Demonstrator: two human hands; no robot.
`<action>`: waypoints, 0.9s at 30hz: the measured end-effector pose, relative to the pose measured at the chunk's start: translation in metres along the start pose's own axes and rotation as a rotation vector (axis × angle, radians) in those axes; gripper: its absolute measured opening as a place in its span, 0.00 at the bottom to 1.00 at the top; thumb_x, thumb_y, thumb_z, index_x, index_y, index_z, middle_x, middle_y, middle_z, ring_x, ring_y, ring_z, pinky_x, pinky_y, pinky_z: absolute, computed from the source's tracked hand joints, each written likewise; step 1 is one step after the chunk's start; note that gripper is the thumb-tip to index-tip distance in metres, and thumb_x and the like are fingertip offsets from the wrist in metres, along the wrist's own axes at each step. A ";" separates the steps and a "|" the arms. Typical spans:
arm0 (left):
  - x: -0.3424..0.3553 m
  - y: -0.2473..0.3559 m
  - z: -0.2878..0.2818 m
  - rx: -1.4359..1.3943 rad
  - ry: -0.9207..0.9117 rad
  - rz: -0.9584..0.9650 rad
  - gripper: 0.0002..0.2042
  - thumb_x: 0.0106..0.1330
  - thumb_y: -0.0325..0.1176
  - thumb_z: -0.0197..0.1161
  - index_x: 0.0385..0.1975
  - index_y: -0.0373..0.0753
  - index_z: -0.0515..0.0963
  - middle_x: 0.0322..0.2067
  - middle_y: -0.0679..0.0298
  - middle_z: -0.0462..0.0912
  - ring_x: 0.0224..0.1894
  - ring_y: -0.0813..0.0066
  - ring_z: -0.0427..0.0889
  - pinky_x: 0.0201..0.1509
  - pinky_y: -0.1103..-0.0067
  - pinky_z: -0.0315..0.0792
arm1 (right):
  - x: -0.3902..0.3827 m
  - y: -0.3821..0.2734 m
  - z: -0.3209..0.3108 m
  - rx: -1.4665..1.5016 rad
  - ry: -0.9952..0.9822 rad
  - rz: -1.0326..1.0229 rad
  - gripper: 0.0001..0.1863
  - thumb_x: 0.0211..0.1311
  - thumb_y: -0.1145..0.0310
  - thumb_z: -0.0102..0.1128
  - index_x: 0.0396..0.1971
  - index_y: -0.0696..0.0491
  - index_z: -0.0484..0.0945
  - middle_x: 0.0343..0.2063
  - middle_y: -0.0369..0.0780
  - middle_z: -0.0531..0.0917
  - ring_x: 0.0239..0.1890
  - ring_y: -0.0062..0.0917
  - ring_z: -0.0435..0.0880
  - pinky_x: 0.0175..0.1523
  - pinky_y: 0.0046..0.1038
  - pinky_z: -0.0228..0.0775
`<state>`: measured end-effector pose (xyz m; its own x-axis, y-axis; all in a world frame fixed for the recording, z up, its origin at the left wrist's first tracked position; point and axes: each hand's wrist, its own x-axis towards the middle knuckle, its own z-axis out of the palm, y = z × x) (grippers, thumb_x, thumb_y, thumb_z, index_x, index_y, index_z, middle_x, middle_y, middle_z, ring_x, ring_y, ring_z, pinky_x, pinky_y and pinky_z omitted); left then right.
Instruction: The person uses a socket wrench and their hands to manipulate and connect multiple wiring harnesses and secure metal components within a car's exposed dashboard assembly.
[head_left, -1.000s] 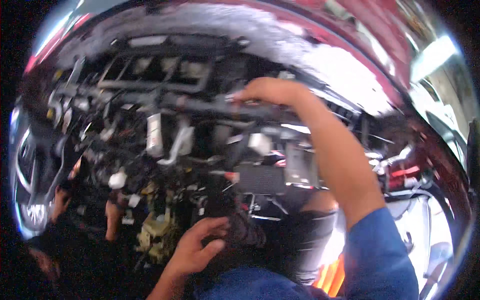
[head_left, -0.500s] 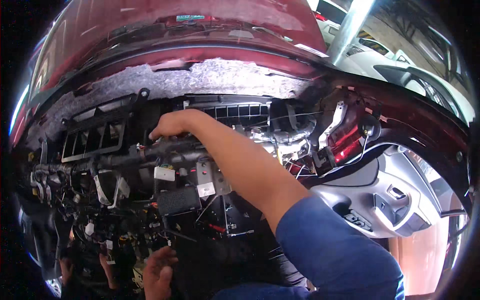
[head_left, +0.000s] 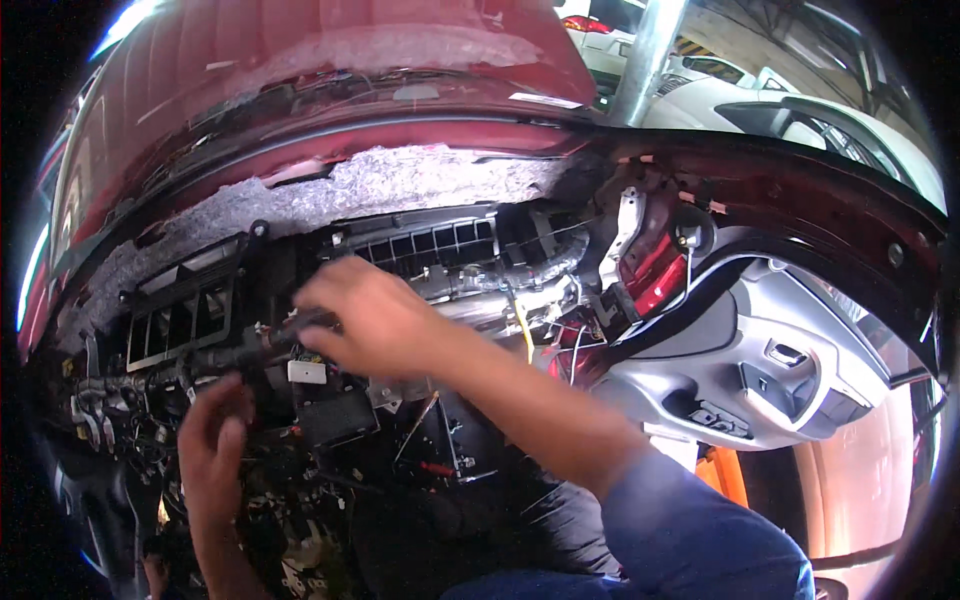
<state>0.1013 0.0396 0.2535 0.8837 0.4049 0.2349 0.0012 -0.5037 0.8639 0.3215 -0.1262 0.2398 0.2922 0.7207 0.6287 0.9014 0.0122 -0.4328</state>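
Inside a car whose dashboard trim is off, my right hand (head_left: 365,315) is at the bare black crossbeam (head_left: 265,348), its fingers and thumb curved about a dark section. The fingers are smeared by motion, and whether they grip anything does not show. My left hand (head_left: 215,440) is raised below the beam, fingers bent and thumb apart, with nothing seen in it. Just under my right hand is a white rectangular connector block (head_left: 307,373). A black box-shaped module (head_left: 340,420) sits below that.
Black vent grilles (head_left: 180,325) and grey insulation (head_left: 390,180) lie beyond the beam. Wiring (head_left: 290,500) hangs at lower left, near part of another hand (head_left: 155,572). A screwdriver with a red handle (head_left: 437,468) lies below. A grey door panel (head_left: 740,380) is at right.
My right hand has come down and nearer along the crossbeam. My left hand has risen and moved left toward the beam. The view has shifted, moving the car's right side leftward.
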 end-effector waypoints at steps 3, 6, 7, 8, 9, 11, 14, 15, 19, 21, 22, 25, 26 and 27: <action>0.066 0.006 0.014 0.190 -0.028 0.084 0.16 0.66 0.36 0.58 0.51 0.35 0.74 0.40 0.61 0.79 0.40 0.74 0.77 0.47 0.79 0.70 | -0.071 -0.025 -0.035 0.065 0.129 0.035 0.14 0.52 0.67 0.65 0.38 0.56 0.77 0.35 0.46 0.79 0.43 0.42 0.77 0.50 0.39 0.72; 0.117 -0.016 0.020 0.376 -0.057 0.103 0.16 0.65 0.38 0.59 0.47 0.35 0.76 0.41 0.58 0.80 0.43 0.70 0.79 0.48 0.76 0.71 | -0.149 -0.039 -0.046 -0.008 0.146 0.190 0.13 0.51 0.68 0.66 0.36 0.56 0.78 0.35 0.44 0.80 0.43 0.41 0.78 0.47 0.38 0.73; 0.132 -0.025 0.022 0.448 -0.118 0.081 0.18 0.66 0.42 0.58 0.47 0.35 0.76 0.42 0.56 0.81 0.44 0.66 0.79 0.49 0.74 0.71 | -0.173 -0.041 -0.050 -0.043 0.112 0.273 0.13 0.50 0.69 0.66 0.37 0.55 0.79 0.36 0.44 0.80 0.43 0.40 0.78 0.48 0.38 0.73; 0.152 -0.036 0.031 0.508 -0.195 0.066 0.21 0.66 0.47 0.57 0.47 0.34 0.77 0.42 0.54 0.81 0.46 0.62 0.79 0.50 0.72 0.70 | -0.197 -0.043 -0.058 -0.092 0.079 0.371 0.14 0.48 0.71 0.67 0.38 0.55 0.80 0.37 0.44 0.80 0.42 0.40 0.79 0.49 0.37 0.72; 0.162 -0.043 0.028 0.660 -0.277 -0.013 0.26 0.65 0.54 0.54 0.48 0.35 0.77 0.44 0.53 0.81 0.48 0.59 0.79 0.53 0.70 0.69 | -0.214 -0.050 -0.063 -0.105 0.000 0.428 0.15 0.47 0.71 0.68 0.38 0.55 0.80 0.38 0.43 0.80 0.44 0.41 0.78 0.51 0.38 0.71; 0.179 -0.028 0.043 0.800 -0.450 -0.237 0.35 0.63 0.66 0.48 0.51 0.37 0.77 0.49 0.50 0.79 0.53 0.55 0.76 0.58 0.67 0.66 | -0.245 -0.051 -0.071 -0.110 -0.076 0.514 0.16 0.46 0.71 0.69 0.38 0.55 0.80 0.39 0.43 0.80 0.46 0.41 0.77 0.53 0.39 0.70; 0.192 -0.023 0.060 0.706 -0.609 -0.524 0.41 0.58 0.73 0.45 0.56 0.42 0.75 0.59 0.50 0.72 0.62 0.54 0.69 0.65 0.64 0.58 | -0.270 -0.058 -0.069 -0.272 -0.170 0.471 0.14 0.51 0.61 0.66 0.37 0.50 0.81 0.37 0.42 0.79 0.49 0.40 0.75 0.57 0.41 0.64; 0.192 -0.026 0.066 0.700 -0.589 -0.566 0.41 0.58 0.73 0.45 0.57 0.41 0.74 0.58 0.51 0.73 0.60 0.56 0.71 0.65 0.67 0.58 | -0.270 -0.060 -0.069 -0.378 -0.218 0.483 0.14 0.51 0.60 0.65 0.36 0.50 0.82 0.38 0.42 0.79 0.49 0.40 0.74 0.58 0.41 0.63; 0.196 -0.044 0.062 0.581 -0.618 -0.618 0.39 0.58 0.71 0.49 0.55 0.42 0.76 0.51 0.54 0.79 0.53 0.60 0.76 0.64 0.70 0.59 | -0.278 -0.050 -0.068 -0.475 -0.189 0.556 0.14 0.47 0.60 0.66 0.33 0.49 0.83 0.37 0.40 0.80 0.48 0.37 0.73 0.58 0.42 0.62; 0.199 -0.043 0.062 0.549 -0.635 -0.605 0.39 0.57 0.71 0.51 0.53 0.39 0.77 0.49 0.54 0.80 0.51 0.60 0.76 0.63 0.70 0.60 | -0.282 -0.045 -0.068 -0.473 -0.142 0.574 0.13 0.44 0.62 0.67 0.32 0.48 0.83 0.36 0.38 0.81 0.48 0.35 0.74 0.58 0.42 0.62; 0.196 -0.043 0.059 0.583 -0.598 -0.588 0.39 0.57 0.70 0.52 0.52 0.36 0.77 0.49 0.53 0.80 0.51 0.60 0.76 0.62 0.70 0.62 | -0.283 -0.043 -0.066 -0.473 -0.136 0.576 0.13 0.44 0.62 0.67 0.32 0.48 0.83 0.36 0.38 0.81 0.48 0.35 0.74 0.58 0.42 0.62; 0.189 -0.024 0.072 0.630 -0.559 -0.527 0.39 0.58 0.68 0.54 0.49 0.31 0.77 0.48 0.50 0.80 0.50 0.60 0.77 0.59 0.70 0.64 | -0.292 -0.038 -0.072 -0.478 -0.132 0.585 0.12 0.45 0.62 0.67 0.32 0.48 0.84 0.36 0.37 0.81 0.48 0.35 0.74 0.58 0.42 0.62; 0.185 -0.017 0.072 0.662 -0.531 -0.512 0.39 0.59 0.67 0.54 0.48 0.28 0.77 0.47 0.49 0.80 0.49 0.60 0.77 0.58 0.70 0.66 | -0.293 -0.038 -0.072 -0.477 -0.131 0.580 0.12 0.45 0.61 0.67 0.32 0.47 0.84 0.36 0.37 0.81 0.48 0.35 0.74 0.58 0.42 0.61; 0.184 -0.028 0.068 0.616 -0.481 -0.427 0.38 0.60 0.66 0.53 0.48 0.29 0.77 0.47 0.49 0.80 0.49 0.59 0.77 0.57 0.70 0.66 | -0.292 -0.039 -0.071 -0.475 -0.132 0.571 0.12 0.45 0.61 0.67 0.32 0.47 0.84 0.35 0.37 0.80 0.48 0.34 0.74 0.58 0.42 0.61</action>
<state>0.2961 0.0763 0.2426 0.8510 0.3578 -0.3845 0.5046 -0.7600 0.4095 0.2235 -0.3861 0.1193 0.7416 0.6027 0.2945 0.6708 -0.6668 -0.3247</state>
